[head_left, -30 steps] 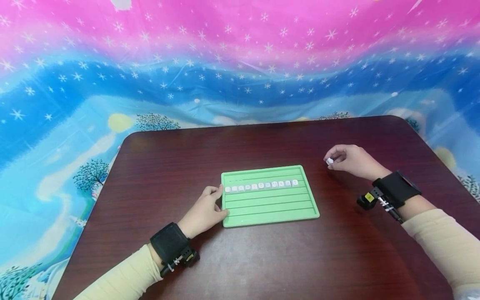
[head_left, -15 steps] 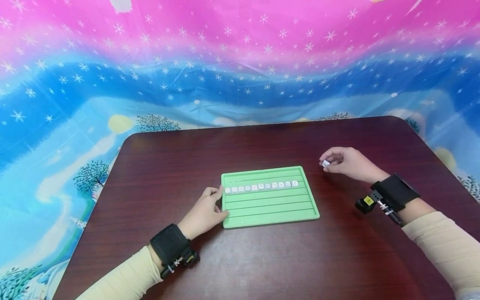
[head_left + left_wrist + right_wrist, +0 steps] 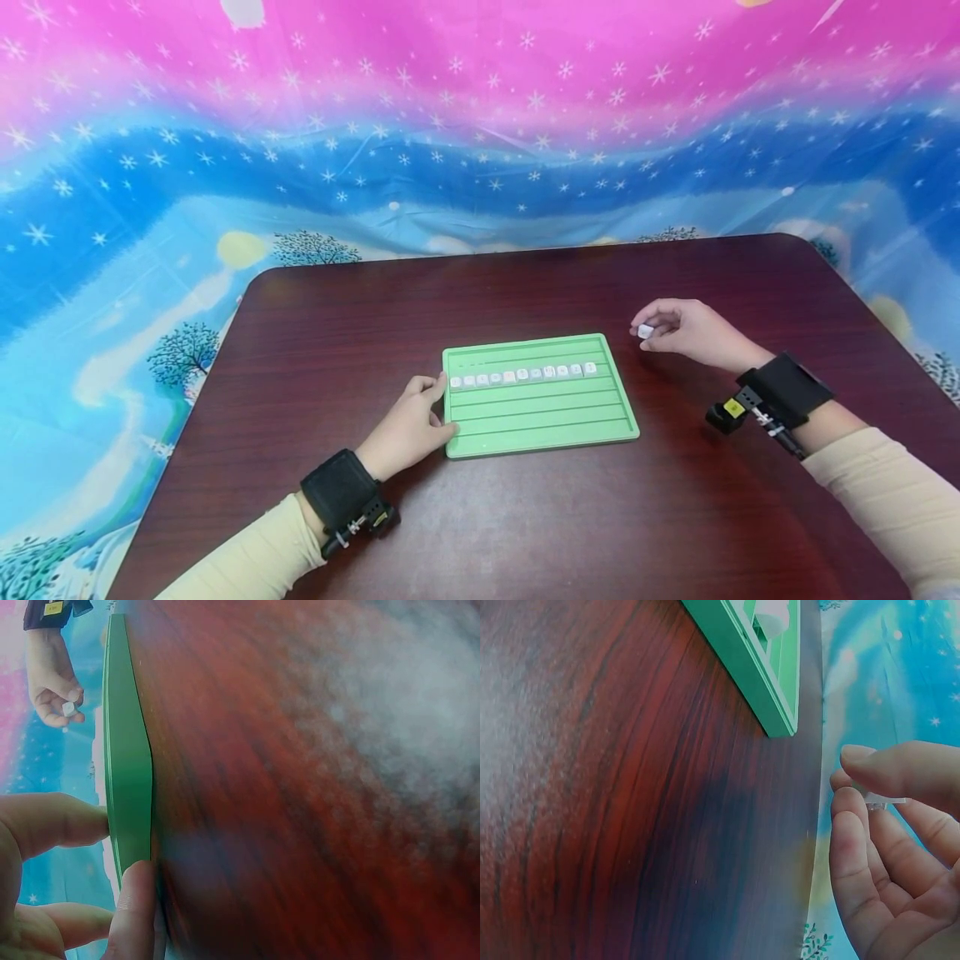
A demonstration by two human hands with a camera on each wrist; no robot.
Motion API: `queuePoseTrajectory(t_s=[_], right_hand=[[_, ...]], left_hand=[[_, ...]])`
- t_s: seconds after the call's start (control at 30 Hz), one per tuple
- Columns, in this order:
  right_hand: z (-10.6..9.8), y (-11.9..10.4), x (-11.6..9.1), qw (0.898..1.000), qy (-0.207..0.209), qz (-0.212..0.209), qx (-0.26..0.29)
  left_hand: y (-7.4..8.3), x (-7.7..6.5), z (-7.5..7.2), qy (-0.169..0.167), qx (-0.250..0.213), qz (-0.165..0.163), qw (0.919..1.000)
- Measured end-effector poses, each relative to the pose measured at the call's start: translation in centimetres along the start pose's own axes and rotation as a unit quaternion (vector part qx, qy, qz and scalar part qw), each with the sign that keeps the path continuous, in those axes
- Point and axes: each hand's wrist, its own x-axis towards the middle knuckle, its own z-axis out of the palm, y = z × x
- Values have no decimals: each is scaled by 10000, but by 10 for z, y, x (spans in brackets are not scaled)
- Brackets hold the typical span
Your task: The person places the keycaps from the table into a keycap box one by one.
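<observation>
A green grooved tray [image 3: 540, 435] lies on the table, with a row of white and pale grey keycaps [image 3: 522, 375] in one of its upper grooves. My left hand [image 3: 405, 429] holds the tray by its left edge, with fingers and thumb [image 3: 135, 900] against the rim. To the right of the tray, my right hand [image 3: 693, 333] pinches a single white keycap [image 3: 645, 332] between thumb and fingertips, up off the table. In the right wrist view the thumb and fingers hide most of this keycap [image 3: 885, 801].
The dark reddish-brown table [image 3: 555, 525] has rounded far corners. Behind it hangs a pink and blue cloth [image 3: 480, 167] printed with snowflakes and trees. Both wrists wear black straps with small cameras, the right camera [image 3: 727, 412] hanging low over the table.
My right hand has moved a little left and toward me with the keycap, closer to the tray, and the keycap has turned in its fingers. The left hand and the tray stay put.
</observation>
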Motion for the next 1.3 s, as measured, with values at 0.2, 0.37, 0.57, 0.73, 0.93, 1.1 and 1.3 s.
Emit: queuePoseTrajectory(t_s=[0.2,0.37,0.57,0.73,0.93,1.1,1.3], right_hand=[[4,-3,-1,9999,-17,-130,-49],[8,-6,-2,9995,-103,-229,197],[12,-9,-1,9984,-261,-234,450],[18,-11,0,9989,-314,-223,269],[26,-15,1,9986,-354,-376,-86],[33,-16,1,9974,-467,-495,-253],[37,-19,2,9952,-608,-572,-512]], left_hand=[[-1,-1,1,11,26,40,10000],[-2,-1,1,-11,7,37,10000],[-1,0,1,-32,1,17,10000],[0,-1,0,-76,-57,-17,10000],[1,0,-1,-85,-76,-73,9999],[2,-1,-2,-84,-62,-88,9999],[2,-2,-2,-70,-33,-1,10000]])
